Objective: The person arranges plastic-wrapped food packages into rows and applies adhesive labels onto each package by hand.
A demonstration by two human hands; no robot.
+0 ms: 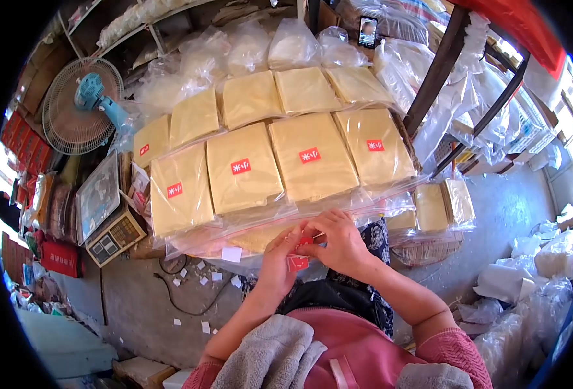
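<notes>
Close to my body, at the front edge of the packed table, my left hand (277, 258) is closed on a small stack of red labels (297, 263). The fingers of my right hand (339, 242) are bent and pinched together over the same labels, touching them. Just beyond my hands lies a front row of clear plastic bags filled with yellowish sheets (312, 165). Several of these bags carry a red label with white characters (309, 155). A second row of similar bags (251, 98) lies behind; a red label (144, 150) shows on its leftmost one.
A white paper piece (231, 253) lies by the table's front edge, with paper scraps (216, 276) on the floor. A fan (82, 104) and a scale (115, 231) stand left. A phone (367, 31) is propped behind. More bagged sheets (431, 207) sit low right.
</notes>
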